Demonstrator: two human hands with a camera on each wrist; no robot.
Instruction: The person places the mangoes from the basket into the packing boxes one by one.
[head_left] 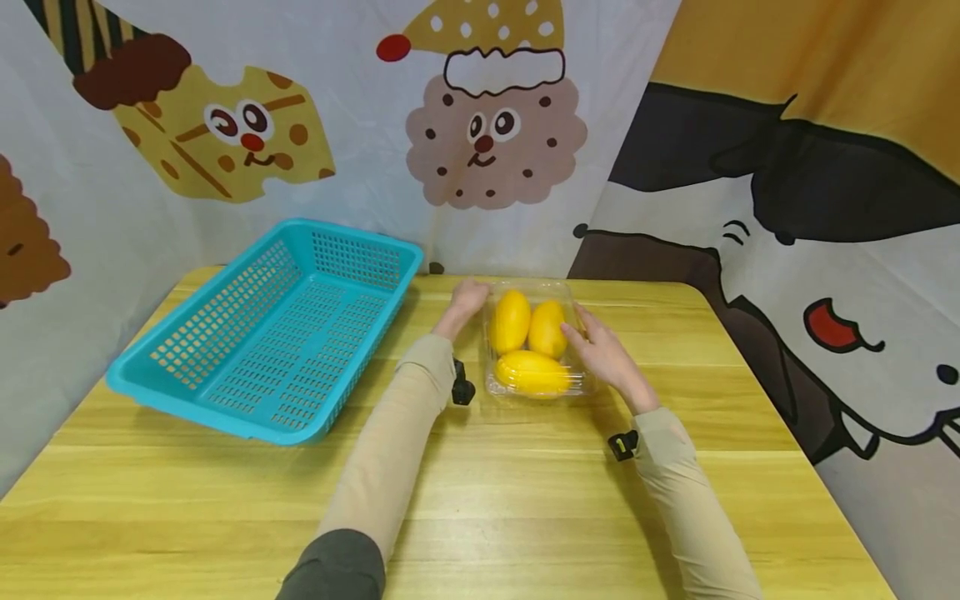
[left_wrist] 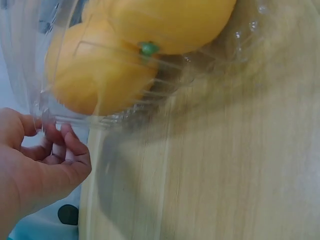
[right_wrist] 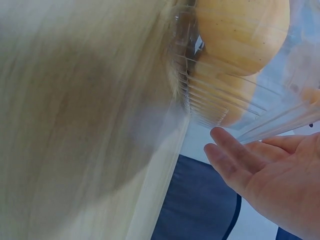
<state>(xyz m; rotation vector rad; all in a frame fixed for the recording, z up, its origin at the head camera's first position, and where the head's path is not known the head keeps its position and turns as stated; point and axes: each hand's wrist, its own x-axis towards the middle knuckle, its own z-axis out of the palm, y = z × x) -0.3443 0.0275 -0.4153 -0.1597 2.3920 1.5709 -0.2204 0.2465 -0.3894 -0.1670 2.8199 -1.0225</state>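
Three yellow mangoes (head_left: 512, 321) lie inside a clear plastic fruit box (head_left: 491, 385) near the table's back edge; one mango (left_wrist: 100, 75) shows a green stem tip beside it in the left wrist view. My left hand (head_left: 467, 298) is at the box's back left corner, its thumb and curled fingertips pinching the clear rim (left_wrist: 75, 120). On the right side of the box, my right hand (head_left: 603, 352) has its fingers stretched along the wall and its thumb over the top edge. In the right wrist view those fingers (right_wrist: 232, 152) look nearly straight, touching the plastic.
A large turquoise perforated basket (head_left: 315, 350) stands on the left of the wooden table (head_left: 480, 517). A cartoon-printed cloth (head_left: 360, 225) hangs right behind the table and along its sides.
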